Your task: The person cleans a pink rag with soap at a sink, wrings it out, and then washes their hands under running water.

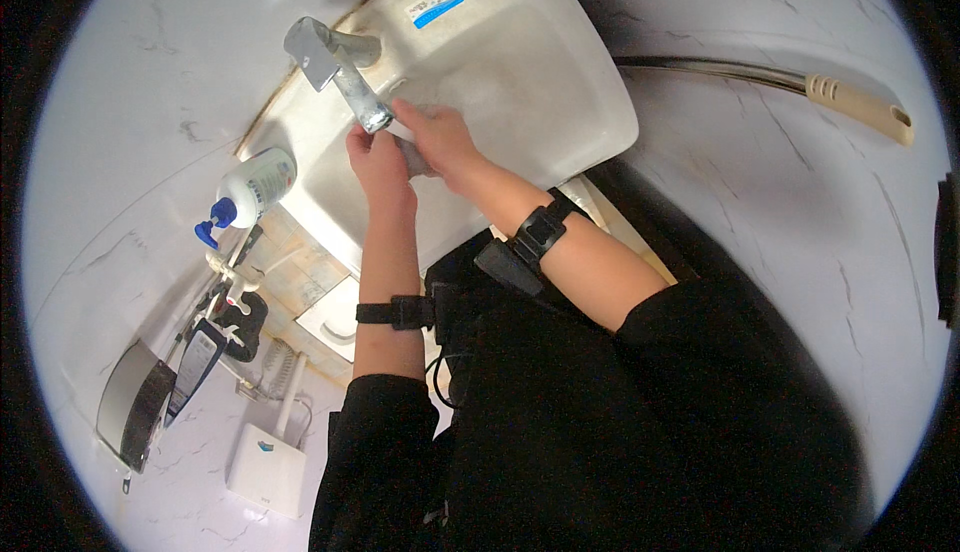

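Note:
My left hand [380, 167] and my right hand [438, 142] are close together beneath the spout of a chrome faucet [350, 82], over a white sink [530, 62]. Between them is a soft-looking grey piece [414, 158], perhaps a wet cloth; its exact kind cannot be made out. The fingers of both hands curl in around it, and some are hidden behind the spout and the grey piece. Black straps circle both forearms.
A white pump bottle [262, 190] with a blue top stands at the sink's left edge. Right of the sink, a metal pole with a beige grip [860, 109] leans by the marbled wall. A white box [266, 470] and a wall shelf [145, 402] sit at lower left.

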Demonstrator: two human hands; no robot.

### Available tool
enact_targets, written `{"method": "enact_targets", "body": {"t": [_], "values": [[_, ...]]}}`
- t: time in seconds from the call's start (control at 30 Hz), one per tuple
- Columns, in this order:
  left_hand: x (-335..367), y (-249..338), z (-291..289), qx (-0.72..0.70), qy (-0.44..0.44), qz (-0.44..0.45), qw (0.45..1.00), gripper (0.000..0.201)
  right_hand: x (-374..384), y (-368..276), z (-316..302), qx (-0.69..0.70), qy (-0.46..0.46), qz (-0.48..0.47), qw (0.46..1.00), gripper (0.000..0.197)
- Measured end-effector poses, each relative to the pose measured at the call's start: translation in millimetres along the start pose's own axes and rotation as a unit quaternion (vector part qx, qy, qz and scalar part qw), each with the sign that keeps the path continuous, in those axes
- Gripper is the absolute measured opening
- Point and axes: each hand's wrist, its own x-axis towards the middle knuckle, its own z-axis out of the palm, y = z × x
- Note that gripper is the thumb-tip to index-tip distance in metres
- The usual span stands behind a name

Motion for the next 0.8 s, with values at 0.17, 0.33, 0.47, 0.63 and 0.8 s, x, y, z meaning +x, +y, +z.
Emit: {"method": "enact_targets", "body": {"t": [0.17,0.33,0.47,0.63,0.8], "values": [[-4,16,9,-0.225,-0.14,-0.169,0.949,0.034,19,9,-10,-0.433,-0.007,-0.29,0.853,0.03],[0,-17,9,-0.321,-0.216,-0.172,0.906,0.035,1,-14,3,-0.522,0.065,-0.189,0.829,0.036],[-13,-20,26,-0.333,-0.219,-0.17,0.901,0.038,11,-5,-4,-0.393,0.176,-0.296,0.853,0.029],[-25,4,21,-0.389,-0.221,-0.192,0.873,0.04,-29,-3,-14,-0.358,0.04,-0.423,0.831,0.02],[10,-2,13,-0.364,-0.202,-0.243,0.876,0.032,-47,0,-47,-0.311,0.147,-0.502,0.793,0.017]]}}
